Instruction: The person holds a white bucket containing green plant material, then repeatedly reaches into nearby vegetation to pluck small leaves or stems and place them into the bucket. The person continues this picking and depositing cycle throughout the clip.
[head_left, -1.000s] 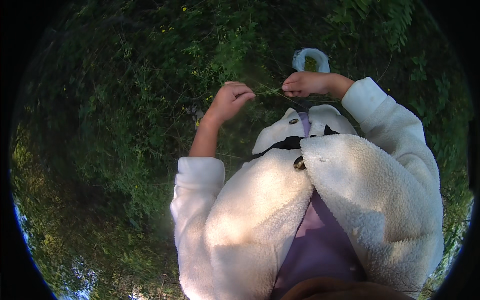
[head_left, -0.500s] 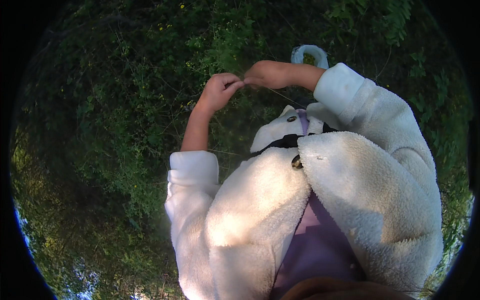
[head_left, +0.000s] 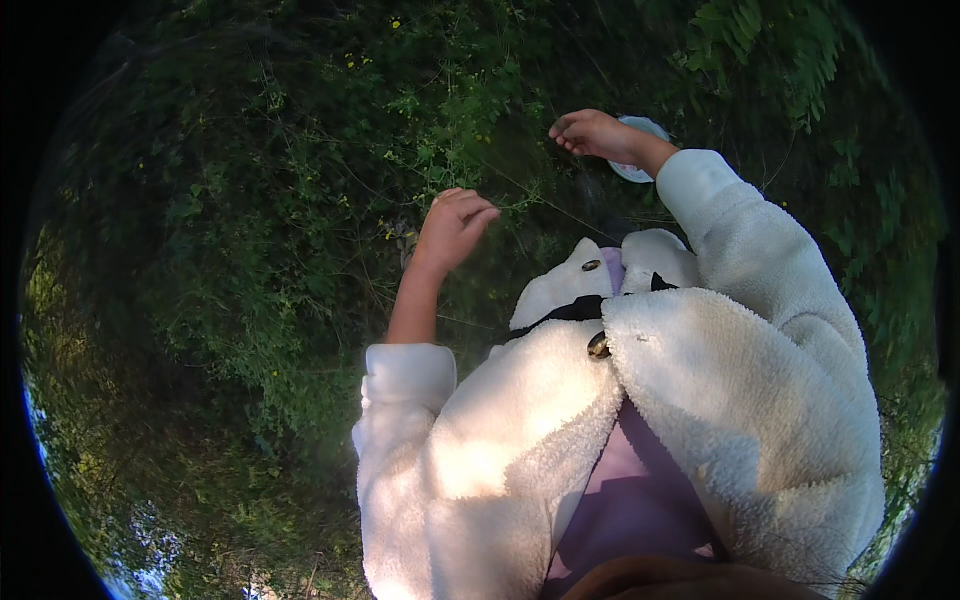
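Observation:
Curled fingers close my left hand [head_left: 455, 228] among the green stems. A leafy sprig [head_left: 525, 198] stands beside its fingertips, but whether they grip it is hidden. Farther right and forward is my right hand [head_left: 597, 136], its fingers bent inward and pinched together; anything between them is too small to make out. Behind that wrist shows a pale round container [head_left: 632, 172] with a light rim, partly covered by the hand and forearm. Something small and pinkish lies inside it.
Dense green plants [head_left: 290, 250] surround me, with small yellow flowers [head_left: 352, 62] dotted among them. Feathery leaves [head_left: 735, 40] hang at the far right. Thin stems cross in front of my cream fleece jacket [head_left: 520, 440].
My hands, close together before, have come apart. The right moved right to the container's edge; the left came slightly nearer me. The view has shifted a little.

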